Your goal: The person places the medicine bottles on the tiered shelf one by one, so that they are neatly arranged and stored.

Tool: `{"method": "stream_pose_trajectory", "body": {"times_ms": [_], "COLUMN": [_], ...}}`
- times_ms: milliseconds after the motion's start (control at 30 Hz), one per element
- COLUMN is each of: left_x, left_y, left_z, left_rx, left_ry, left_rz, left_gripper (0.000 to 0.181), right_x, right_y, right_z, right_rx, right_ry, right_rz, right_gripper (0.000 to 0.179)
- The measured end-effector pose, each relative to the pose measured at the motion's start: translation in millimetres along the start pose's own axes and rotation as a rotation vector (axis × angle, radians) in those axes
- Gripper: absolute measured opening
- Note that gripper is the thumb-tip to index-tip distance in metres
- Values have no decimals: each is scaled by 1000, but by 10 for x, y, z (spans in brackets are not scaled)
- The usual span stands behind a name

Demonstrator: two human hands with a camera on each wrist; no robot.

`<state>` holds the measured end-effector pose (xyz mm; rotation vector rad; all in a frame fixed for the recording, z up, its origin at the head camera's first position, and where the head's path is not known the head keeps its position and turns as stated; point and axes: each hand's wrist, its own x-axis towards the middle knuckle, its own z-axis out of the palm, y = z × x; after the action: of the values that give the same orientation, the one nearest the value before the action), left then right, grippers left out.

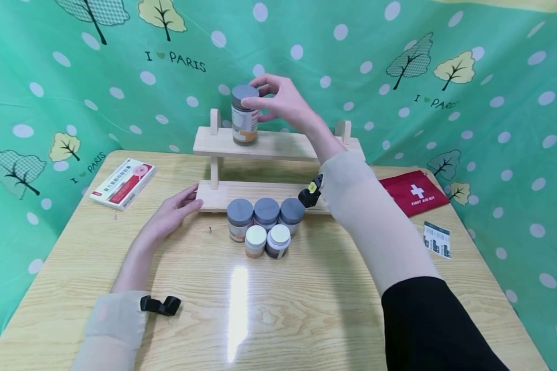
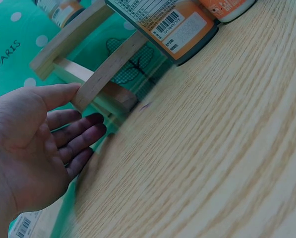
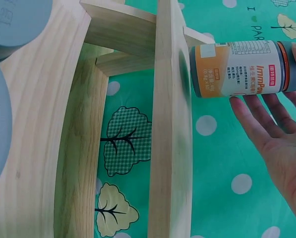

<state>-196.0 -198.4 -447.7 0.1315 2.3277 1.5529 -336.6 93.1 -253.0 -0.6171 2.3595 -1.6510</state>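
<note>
My right hand (image 1: 285, 100) holds a supplement bottle (image 1: 244, 121) by its grey lid, thumb on the near side and fingers behind. The bottle is upright at the left part of the upper shelf (image 1: 288, 144); in the right wrist view its base (image 3: 196, 72) is against or just above the board. My left hand (image 1: 174, 211) is beside the left end of the lower shelf (image 1: 255, 189). In the left wrist view, its thumb touches the shelf's end (image 2: 83, 96), with the other fingers loosely extended. Several bottles with grey (image 1: 266, 210) or white lids (image 1: 256, 237) stand before the rack.
A white and red medicine box (image 1: 123, 184) lies at the back left of the wooden table (image 1: 190, 330). On the right are a red first aid pouch (image 1: 418, 193) and a small printed card (image 1: 437, 239). A green patterned cloth (image 1: 297, 31) hangs behind the rack.
</note>
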Motion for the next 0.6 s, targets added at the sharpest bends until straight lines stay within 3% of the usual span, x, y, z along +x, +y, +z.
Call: {"method": "stream_pose_trajectory", "body": {"times_ms": [600], "left_x": [5], "left_y": [-17], "left_z": [-2], "left_rx": [-28], "left_ry": [3], "left_rz": [5], "left_gripper": [76], "right_x": [15], "right_y": [47], "right_z": [76], "right_rx": [-10], "right_ry": [-22], "right_rz": [24], "right_gripper": [50]}}
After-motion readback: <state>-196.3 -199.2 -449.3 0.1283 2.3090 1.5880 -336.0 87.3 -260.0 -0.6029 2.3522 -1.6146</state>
